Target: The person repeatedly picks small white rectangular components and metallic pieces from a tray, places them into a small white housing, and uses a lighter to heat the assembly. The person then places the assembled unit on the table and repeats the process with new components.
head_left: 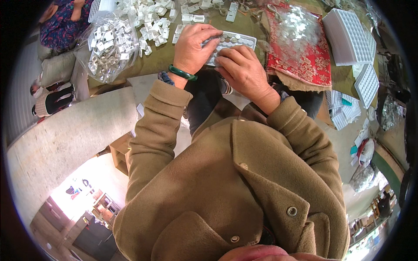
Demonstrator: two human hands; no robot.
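Observation:
A white tray with round pockets lies at the table's near edge, with small round clear discs in its far row. My left hand, with a green bangle at the wrist, reaches over the tray's left end. Its thumb and forefinger come together over the pockets; anything between them is too small to make out. From the right, my right hand rests over the near side with fingers bent and drawn together. Its fingertips touch the tray, and what they may hold is hidden.
Loose white plastic cases lie beyond my left hand. A clear bag of white parts sits farther left. On the right are a red flowered cloth piled with clear discs and stacked white trays. Another person sits far left.

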